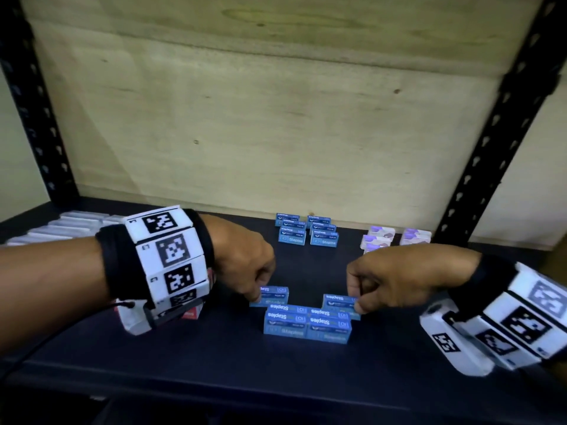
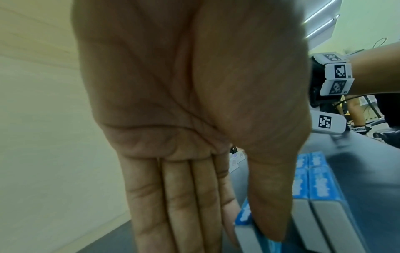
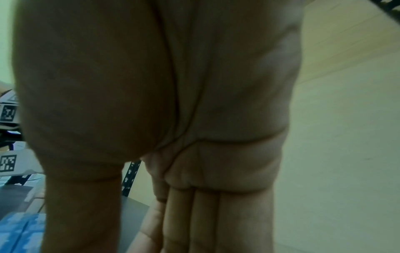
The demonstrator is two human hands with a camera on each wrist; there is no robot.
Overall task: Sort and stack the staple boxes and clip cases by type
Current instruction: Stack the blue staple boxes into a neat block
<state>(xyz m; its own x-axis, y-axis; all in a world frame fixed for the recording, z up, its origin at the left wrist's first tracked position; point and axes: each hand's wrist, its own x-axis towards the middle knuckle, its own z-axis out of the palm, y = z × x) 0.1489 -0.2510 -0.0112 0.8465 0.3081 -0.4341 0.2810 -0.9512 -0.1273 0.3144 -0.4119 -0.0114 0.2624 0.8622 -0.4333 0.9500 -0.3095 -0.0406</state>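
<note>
Near the front of the dark shelf (image 1: 214,348) stands a block of blue staple boxes (image 1: 306,322), two layers high. My left hand (image 1: 256,297) pinches a single blue staple box (image 1: 273,296) just behind the block's left end. In the left wrist view the thumb (image 2: 270,205) and fingers clamp that box (image 2: 244,217), beside the block (image 2: 320,188). My right hand (image 1: 357,305) pinches another blue staple box (image 1: 339,300) behind the block's right end. The palm hides this box in the right wrist view, where only the block (image 3: 21,231) shows.
More blue staple boxes (image 1: 306,231) sit in two rows at the back. Purple-and-white boxes (image 1: 383,237) stand at the back right, clear clip cases (image 1: 61,228) at the back left. A red-and-white box (image 1: 190,314) lies under my left wrist. Black shelf uprights flank both sides.
</note>
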